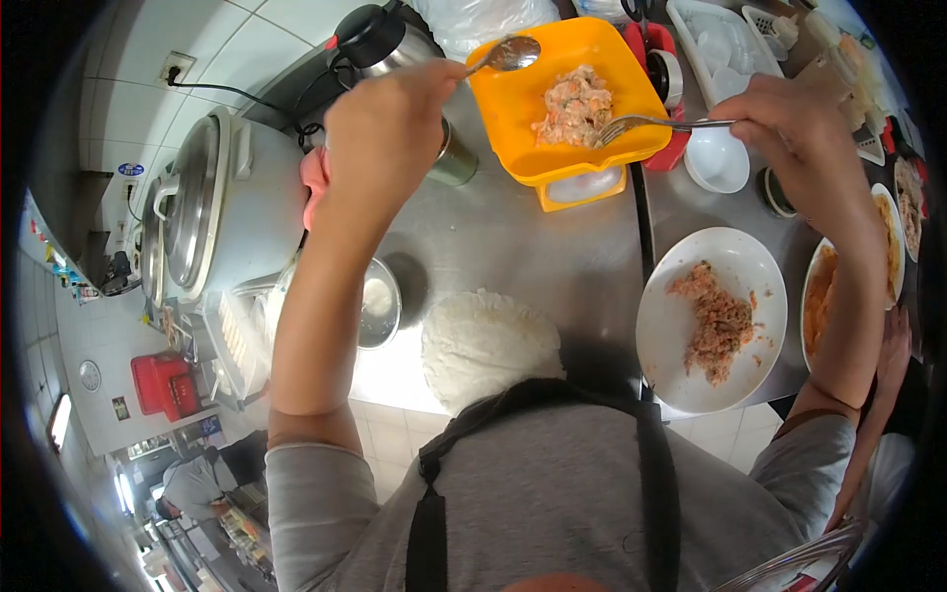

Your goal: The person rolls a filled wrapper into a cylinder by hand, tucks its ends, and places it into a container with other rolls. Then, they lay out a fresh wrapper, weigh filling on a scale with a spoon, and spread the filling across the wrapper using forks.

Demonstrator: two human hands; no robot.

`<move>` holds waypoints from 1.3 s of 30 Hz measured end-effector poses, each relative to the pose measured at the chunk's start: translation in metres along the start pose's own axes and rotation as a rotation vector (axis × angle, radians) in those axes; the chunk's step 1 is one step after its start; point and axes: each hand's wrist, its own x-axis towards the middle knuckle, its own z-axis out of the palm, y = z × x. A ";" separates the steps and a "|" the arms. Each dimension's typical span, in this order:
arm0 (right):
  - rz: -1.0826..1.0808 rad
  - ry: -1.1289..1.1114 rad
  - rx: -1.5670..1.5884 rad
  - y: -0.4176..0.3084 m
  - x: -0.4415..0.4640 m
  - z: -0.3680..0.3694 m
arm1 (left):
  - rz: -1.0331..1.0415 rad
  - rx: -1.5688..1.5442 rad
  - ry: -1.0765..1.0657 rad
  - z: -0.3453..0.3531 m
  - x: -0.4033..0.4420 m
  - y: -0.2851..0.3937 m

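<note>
My left hand [387, 123] is closed around the handle of a spoon [515, 54], its bowl over the left edge of a yellow tray [498, 128]. My right hand [794, 138] grips a fork [646, 122]. The fork's tines reach a mound of pinkish, chunky filling [574, 107] in the tray. Beneath the tray is a yellow-based kitchen scale [584, 187]. Below my right hand, a white oval plate [666, 340] bears a reddish-brown minced mixture [722, 326]. A round, flat white piece with an uneven edge [488, 347] lies at the counter's front.
A large lidded cooker [232, 202] and a metal bowl [380, 306] stand at left. A black-topped jug [375, 39] stands behind my left hand. A small white bowl [717, 160] and plates of orange food [821, 291] are at right. Another person's hand [896, 340] shows at far right.
</note>
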 end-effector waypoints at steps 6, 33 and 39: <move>0.037 0.011 0.002 0.002 -0.001 0.029 | -0.045 -0.311 -0.185 0.020 -0.009 0.007; 0.460 0.296 0.468 -0.008 -0.100 0.015 | -0.357 -1.101 -0.512 -0.079 -0.042 -0.047; 0.492 0.254 0.739 -0.089 -0.156 0.075 | -0.478 -0.820 -0.697 -0.089 -0.165 -0.054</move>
